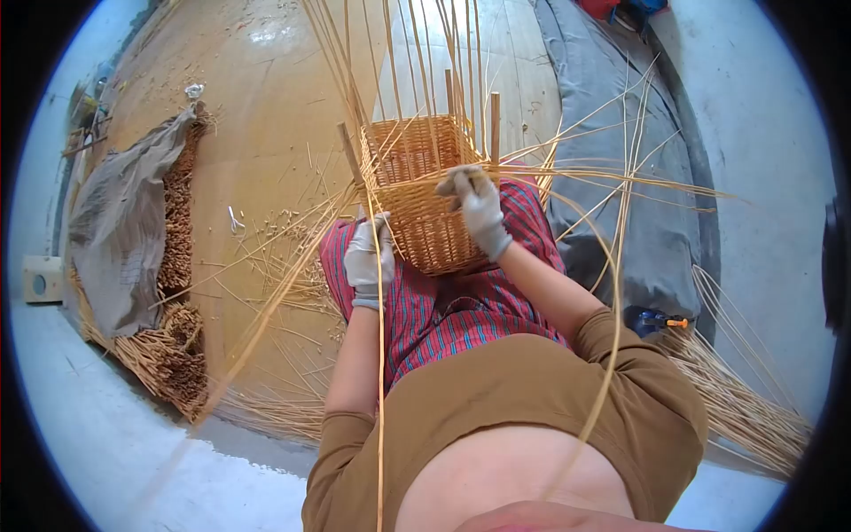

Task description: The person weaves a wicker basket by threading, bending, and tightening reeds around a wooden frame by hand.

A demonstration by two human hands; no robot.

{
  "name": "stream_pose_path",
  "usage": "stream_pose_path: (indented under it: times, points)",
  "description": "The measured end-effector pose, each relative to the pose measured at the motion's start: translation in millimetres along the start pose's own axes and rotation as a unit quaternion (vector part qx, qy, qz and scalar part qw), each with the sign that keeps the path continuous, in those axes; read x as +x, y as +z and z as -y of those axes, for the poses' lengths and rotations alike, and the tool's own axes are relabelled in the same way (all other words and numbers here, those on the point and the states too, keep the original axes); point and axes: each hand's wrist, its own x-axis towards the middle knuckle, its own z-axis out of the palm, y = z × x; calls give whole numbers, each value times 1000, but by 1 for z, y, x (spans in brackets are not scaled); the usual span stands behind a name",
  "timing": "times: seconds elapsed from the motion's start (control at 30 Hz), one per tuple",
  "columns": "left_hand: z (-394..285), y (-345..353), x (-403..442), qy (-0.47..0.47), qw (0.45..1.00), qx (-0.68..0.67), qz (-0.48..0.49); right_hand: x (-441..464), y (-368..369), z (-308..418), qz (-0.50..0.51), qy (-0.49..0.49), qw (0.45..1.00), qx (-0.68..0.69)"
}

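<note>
A partly woven wicker basket rests on my lap, tilted with its open top away from me. Long uncut wicker strands rise from its far side and fan out left and right. My left hand, in a pale work glove, is closed at the basket's near left corner, where a long wicker strand runs down past it toward my body. My right hand, also gloved, is pinched at the near rim, its fingertips on a wicker strand there. Wooden stakes stand at the basket's corners.
Bundled sticks lie at left, partly under a grey cloth. Wicker scraps litter the tan floor. Grey fabric lies at right, with loose strands across it. A bundle of long wicker rods extends at lower right.
</note>
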Motion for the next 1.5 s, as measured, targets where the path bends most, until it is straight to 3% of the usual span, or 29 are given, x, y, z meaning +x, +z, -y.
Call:
stream_pose_path:
  times: [0.03,0.07,0.1,0.13,0.2,0.27,0.37,0.43,0.47,0.53,0.6,0.63,0.7,0.73,0.83,0.87,0.9,0.93,0.97,1.03,1.1,1.13,1.2,1.23,1.3,1.37,1.4,1.43,1.5]
  points:
    - [8,7,1,35,997,70,20,18,-10,-24,-48,153,986,45]
    - [-5,9,10,-61,990,94,80,28,-17,-37,-98,303,944,89]
    - [-18,11,22,-156,971,118,140,30,-18,-37,-99,300,945,88]
    - [-15,19,36,-155,972,114,135,36,-18,-36,-74,302,948,71]
    - [-3,40,54,-55,973,193,111,35,-16,-34,-55,308,948,52]
    - [57,78,63,-79,974,173,124,55,1,-25,-13,135,980,-144]
    - [53,83,59,-87,983,150,61,104,43,-14,28,-105,905,-411]
    - [10,58,74,-145,976,125,101,140,75,-20,26,-68,855,-513]
    - [-42,32,91,-270,937,93,203,141,75,-14,29,-65,855,-514]
    - [-2,51,85,-214,962,37,166,143,75,1,3,-99,977,-190]
    - [14,56,74,-153,979,-11,134,104,14,-14,-5,-193,937,-292]
    - [7,55,69,-159,978,-14,130,70,1,-24,-66,-66,983,-158]
    - [-14,57,59,-202,965,-163,46,15,-32,-14,-112,144,983,22]
    - [-19,55,58,2,998,-12,-58,11,-46,-7,-89,215,971,63]
    - [-62,56,47,98,980,163,56,25,-62,-4,-94,248,959,-98]
    - [-57,75,42,116,969,183,116,32,-52,-4,-81,205,972,-88]
    - [-63,82,41,115,970,184,111,51,-42,1,-64,14,956,-286]
    - [-70,89,44,39,966,208,148,75,-31,5,-45,-182,868,-460]
    - [-73,94,44,-38,954,230,189,98,-16,14,-36,-159,844,-512]
    - [-62,105,43,-29,947,256,190,109,-16,27,-19,-130,813,-567]
    - [-53,106,44,-13,944,260,204,111,-36,40,6,-64,944,-325]
    - [-45,110,41,25,943,282,177,87,-62,35,-19,-67,929,-362]
    - [-48,110,49,24,932,310,188,19,-90,31,-107,174,949,-239]
    - [-51,111,50,18,919,338,203,9,-82,43,-113,175,948,-242]
    - [-48,105,52,22,940,267,210,-12,-48,99,-34,209,977,-41]
    - [-30,107,48,78,923,282,249,-1,-30,190,175,244,951,70]
    - [-44,95,44,48,940,240,236,4,-14,229,226,168,948,146]
    - [-58,80,41,19,954,200,223,3,15,245,201,-34,955,213]
    - [-38,83,26,36,991,20,125,15,33,288,335,-89,903,254]
